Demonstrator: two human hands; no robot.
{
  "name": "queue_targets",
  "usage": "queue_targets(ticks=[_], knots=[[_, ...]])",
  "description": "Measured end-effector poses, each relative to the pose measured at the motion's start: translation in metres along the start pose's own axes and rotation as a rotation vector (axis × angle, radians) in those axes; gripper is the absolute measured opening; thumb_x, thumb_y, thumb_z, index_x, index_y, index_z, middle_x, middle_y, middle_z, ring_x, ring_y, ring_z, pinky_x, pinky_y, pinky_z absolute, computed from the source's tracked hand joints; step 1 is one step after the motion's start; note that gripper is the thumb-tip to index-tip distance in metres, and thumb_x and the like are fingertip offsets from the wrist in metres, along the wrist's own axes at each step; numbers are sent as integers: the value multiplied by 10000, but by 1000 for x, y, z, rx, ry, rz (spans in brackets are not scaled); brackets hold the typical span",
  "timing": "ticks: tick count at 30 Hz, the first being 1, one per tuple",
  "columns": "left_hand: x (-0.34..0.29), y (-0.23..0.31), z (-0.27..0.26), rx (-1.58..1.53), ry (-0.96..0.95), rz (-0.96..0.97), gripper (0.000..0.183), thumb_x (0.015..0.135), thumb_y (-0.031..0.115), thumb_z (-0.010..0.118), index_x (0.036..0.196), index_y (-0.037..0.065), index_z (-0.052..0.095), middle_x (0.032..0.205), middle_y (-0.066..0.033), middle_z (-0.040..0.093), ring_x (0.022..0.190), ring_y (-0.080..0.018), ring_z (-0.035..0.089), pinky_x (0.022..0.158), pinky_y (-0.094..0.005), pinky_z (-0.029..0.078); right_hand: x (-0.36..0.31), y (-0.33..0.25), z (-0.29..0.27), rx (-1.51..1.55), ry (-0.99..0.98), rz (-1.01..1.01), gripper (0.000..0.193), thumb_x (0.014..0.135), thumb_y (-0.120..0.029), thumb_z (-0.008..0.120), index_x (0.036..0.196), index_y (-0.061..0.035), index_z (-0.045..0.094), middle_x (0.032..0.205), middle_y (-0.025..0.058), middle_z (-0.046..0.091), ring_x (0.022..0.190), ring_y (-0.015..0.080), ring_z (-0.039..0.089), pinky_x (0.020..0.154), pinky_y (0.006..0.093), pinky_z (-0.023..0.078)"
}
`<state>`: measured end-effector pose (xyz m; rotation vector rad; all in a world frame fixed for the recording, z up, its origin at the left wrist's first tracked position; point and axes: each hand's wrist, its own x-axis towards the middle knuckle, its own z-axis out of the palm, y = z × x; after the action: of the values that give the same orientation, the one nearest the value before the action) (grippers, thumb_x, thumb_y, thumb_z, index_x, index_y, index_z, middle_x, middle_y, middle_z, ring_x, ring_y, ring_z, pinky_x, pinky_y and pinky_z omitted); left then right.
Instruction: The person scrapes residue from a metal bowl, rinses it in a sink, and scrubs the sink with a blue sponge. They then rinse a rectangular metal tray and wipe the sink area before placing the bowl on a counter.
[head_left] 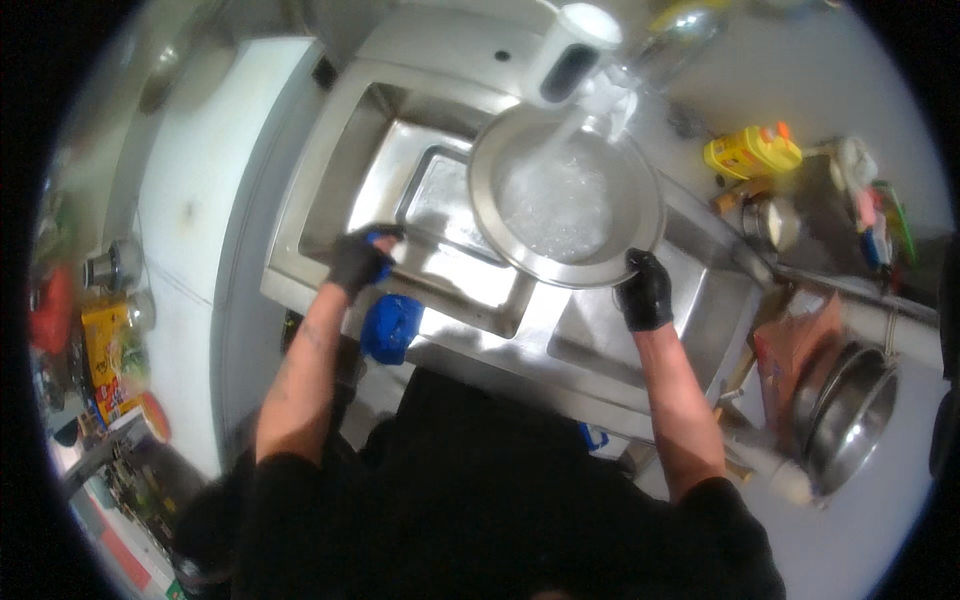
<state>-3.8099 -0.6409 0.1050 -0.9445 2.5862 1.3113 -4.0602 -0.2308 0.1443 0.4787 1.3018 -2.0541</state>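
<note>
At the left, a white unit (180,200) is standing beside the stainless-steel sink (290,270). The person's left hand (362,258), wearing a black glove, is hovering at the front of the left basin. Its fingers are curling around a patch of blue; whether they are holding anything, I cannot tell. Directly below, a crumpled blue item (392,328) is lying at the front ledge. At centre, a wide metal bowl (562,272) is spanning the area above the divider between the two basins and receiving a stream of water (562,140). The right hand (646,291), also black-gloved, is holding the bowl, its fingers gripping the near right rim. Further right, a yellow bottle (745,153) with an orange cap is sitting behind the sink, and metal pans (855,425) are standing tilted together lower down.
</note>
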Motion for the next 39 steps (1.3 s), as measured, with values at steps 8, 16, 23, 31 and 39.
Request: queue_targets(ticks=[8,16,23,31,39], knots=[[-62,135,49,-898,-272,-431,585,952,509,618,1294,35,620,976,-44,631,832,-142,566,733,-277,470,-9,20,25,-37,24,57,153,912,-97,606,1042,-24,638,995,81,647,984,229,618,879,380,535],[-54,125,87,-1196,-220,-594,341,886,282,666,1113,30,627,951,-55,629,823,-162,589,709,-293,484,5,30,31,-102,-166,120,235,899,-105,629,1118,-35,581,956,67,614,828,159,622,708,296,537],[-55,114,88,-1298,-91,-648,148,824,187,687,770,126,564,621,-16,505,555,-176,520,537,-305,439,19,21,37,-514,-294,88,320,929,-277,684,1104,-29,583,782,39,611,628,105,611,503,252,540],[-53,123,83,-1318,-53,-739,212,800,181,689,711,152,499,580,0,436,522,-179,470,531,-304,419,23,11,36,-622,-311,161,499,942,-459,686,1166,-16,640,947,73,672,887,157,648,849,314,553],[-50,107,87,-1328,-122,-805,162,796,221,690,784,106,577,607,-45,502,563,-210,530,543,-307,439,23,16,11,-255,-298,183,473,1068,-439,442,1266,-43,607,1133,88,692,1013,199,662,922,351,536]])
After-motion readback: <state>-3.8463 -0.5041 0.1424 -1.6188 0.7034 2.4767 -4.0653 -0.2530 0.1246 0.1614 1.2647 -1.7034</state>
